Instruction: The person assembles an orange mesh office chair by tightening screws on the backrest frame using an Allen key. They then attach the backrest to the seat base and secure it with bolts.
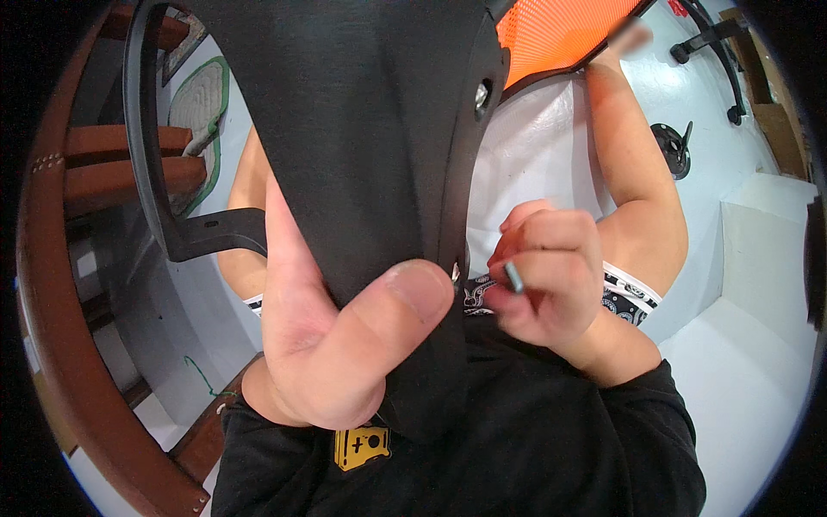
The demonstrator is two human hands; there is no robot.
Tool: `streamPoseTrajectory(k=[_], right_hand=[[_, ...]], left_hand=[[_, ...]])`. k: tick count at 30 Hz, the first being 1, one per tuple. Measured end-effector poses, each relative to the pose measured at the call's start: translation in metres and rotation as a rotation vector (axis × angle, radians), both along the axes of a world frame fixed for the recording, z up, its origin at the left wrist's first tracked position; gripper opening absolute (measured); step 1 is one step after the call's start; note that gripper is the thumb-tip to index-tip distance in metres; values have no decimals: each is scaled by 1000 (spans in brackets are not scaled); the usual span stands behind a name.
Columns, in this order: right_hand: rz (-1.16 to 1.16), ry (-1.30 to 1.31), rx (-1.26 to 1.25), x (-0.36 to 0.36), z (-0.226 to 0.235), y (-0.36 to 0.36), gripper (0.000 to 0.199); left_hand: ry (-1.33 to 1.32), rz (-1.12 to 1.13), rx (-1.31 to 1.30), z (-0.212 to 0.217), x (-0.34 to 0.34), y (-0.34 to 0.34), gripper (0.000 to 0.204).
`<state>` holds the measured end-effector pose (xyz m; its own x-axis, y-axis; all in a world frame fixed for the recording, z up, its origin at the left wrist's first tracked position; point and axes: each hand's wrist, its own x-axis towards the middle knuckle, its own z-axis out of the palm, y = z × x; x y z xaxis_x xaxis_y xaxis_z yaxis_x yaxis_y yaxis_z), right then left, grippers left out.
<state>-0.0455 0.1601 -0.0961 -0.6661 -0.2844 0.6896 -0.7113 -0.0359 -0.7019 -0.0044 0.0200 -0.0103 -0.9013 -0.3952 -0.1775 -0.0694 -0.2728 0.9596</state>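
1. Left hand [336, 345] clamps the black chair back panel [362, 129], thumb pressed on its lower edge
2. Right hand [543, 276] pinches a small grey hex key [514, 277] just beside the panel

The chair panel [362, 129] stands up in the middle, the left hand [345, 345] clasping its lower edge. Just right of it, the right hand [547, 276] pinches a small metal key [514, 277]. A chair base [715, 43] lies on the floor [758, 345] far right, behind.
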Motion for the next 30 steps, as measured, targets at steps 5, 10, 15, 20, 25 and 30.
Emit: streamPoseTrajectory(k=[5,10,15,20,25,30], right_hand=[[42,-136,36,-7,9,9,28],[173,-274,75,-14,28,15,23],[169,-526,-193,-10,25,4,24],[201,-324,-119,-11,25,1,24],[225,-169,-42,-13,25,1,27],[176,89,136,-17,32,5,25]], left_hand=[[-4,15,-18,-1,-1,2,71],[0,21,-44,3,-1,4,70],[-32,-6,-69,5,-2,4,68],[-32,10,-42,8,-1,4,67],[14,-43,29,7,1,1,68],[51,-192,209,6,5,-11,78]])
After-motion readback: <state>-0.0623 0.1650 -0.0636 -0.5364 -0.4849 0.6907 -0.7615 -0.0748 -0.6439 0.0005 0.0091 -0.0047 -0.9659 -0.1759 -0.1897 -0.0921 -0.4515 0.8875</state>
